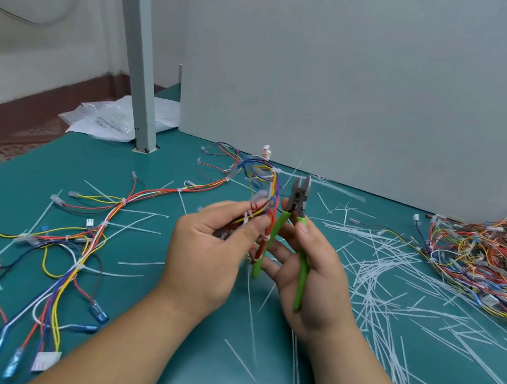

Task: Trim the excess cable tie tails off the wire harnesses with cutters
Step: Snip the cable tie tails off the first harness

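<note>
At the middle of the tabletop (160, 161), above its surface, our left hand (206, 250) grips a wire harness (266, 193). Our right hand (318, 279), just beside it, holds the cutters (298, 202), whose head stands right of the wires. A second harness (85, 251) lies spread toward the left edge. Cut tie tails (379, 271) lie scattered right of centre, before a pile of harnesses (486, 265) at the right edge. A panel (355, 76) stands along the far edge. A post (140, 66) rises near the far left corner, with a bag (104, 119) behind it.
</note>
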`<action>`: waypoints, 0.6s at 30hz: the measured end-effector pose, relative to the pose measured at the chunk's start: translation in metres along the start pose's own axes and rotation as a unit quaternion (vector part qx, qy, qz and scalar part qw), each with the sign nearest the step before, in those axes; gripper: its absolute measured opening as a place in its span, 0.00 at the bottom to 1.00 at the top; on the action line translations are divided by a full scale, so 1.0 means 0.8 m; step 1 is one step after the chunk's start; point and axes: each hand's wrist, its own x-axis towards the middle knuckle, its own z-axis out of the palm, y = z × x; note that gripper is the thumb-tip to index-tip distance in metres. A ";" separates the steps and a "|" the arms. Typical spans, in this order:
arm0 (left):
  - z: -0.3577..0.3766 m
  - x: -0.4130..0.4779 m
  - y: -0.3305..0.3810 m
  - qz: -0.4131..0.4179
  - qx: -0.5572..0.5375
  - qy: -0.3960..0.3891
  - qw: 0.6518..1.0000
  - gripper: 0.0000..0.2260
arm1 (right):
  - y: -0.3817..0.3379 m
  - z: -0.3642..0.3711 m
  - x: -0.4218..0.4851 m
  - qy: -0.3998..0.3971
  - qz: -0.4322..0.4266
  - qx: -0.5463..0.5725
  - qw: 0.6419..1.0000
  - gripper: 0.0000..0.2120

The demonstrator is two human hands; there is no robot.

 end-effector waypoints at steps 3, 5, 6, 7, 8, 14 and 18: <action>-0.001 0.004 0.004 -0.013 -0.029 0.036 0.999 0.08 | -0.006 -0.002 0.000 0.004 0.004 0.049 0.999 0.14; -0.002 0.005 0.005 -0.019 -0.030 0.051 0.998 0.08 | -0.009 -0.004 -0.001 0.001 0.007 0.085 0.996 0.19; -0.002 0.005 0.005 -0.018 -0.025 0.054 0.998 0.08 | -0.010 -0.004 -0.001 -0.001 0.008 0.098 0.995 0.20; -0.003 0.005 0.004 -0.015 -0.016 0.055 0.998 0.07 | -0.011 -0.005 -0.001 -0.004 0.007 0.106 0.994 0.20; -0.003 0.005 0.004 -0.010 -0.004 0.054 0.998 0.07 | -0.011 -0.006 -0.002 -0.008 0.006 0.110 0.994 0.20; -0.005 0.005 -0.001 0.017 0.059 0.046 0.997 0.14 | -0.014 -0.005 -0.004 -0.015 0.009 0.099 0.995 0.17; -0.005 0.005 -0.004 0.022 0.055 0.042 0.997 0.08 | -0.012 -0.002 -0.005 0.001 -0.003 0.082 0.997 0.14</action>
